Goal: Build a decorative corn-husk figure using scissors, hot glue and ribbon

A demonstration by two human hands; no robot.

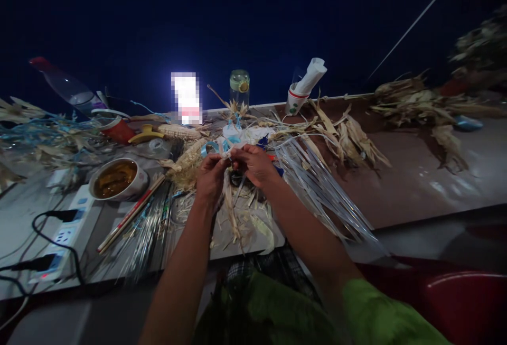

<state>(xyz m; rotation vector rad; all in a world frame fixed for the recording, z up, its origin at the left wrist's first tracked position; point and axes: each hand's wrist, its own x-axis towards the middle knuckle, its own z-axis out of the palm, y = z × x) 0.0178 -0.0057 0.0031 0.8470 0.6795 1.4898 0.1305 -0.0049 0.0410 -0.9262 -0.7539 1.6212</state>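
Observation:
Close together over the table's middle, my left hand [212, 176] and my right hand [255, 164] pinch a pale strip of corn husk [226, 150] between their fingertips. My fingers partly cover it. A long dry husk piece [232, 205] hangs or lies just below my hands; whether it joins the held strip is unclear. Husk scraps [253, 205] are scattered on the tabletop beneath. To the left lie corn cobs [180, 132] and a tangle of pale fibres [186, 168]. Blue ribbon [209, 147] curls behind my left fingers.
On the left are a bowl of brown liquid [118, 178], a power strip [69, 234], chopsticks [130, 214] and thin metal wires [148, 239]. Clear plastic rods [325, 192] and dry husks [352, 139] lie right. Behind stand a bottle [240, 87], a paper cup [296, 101] and a lit screen [187, 96].

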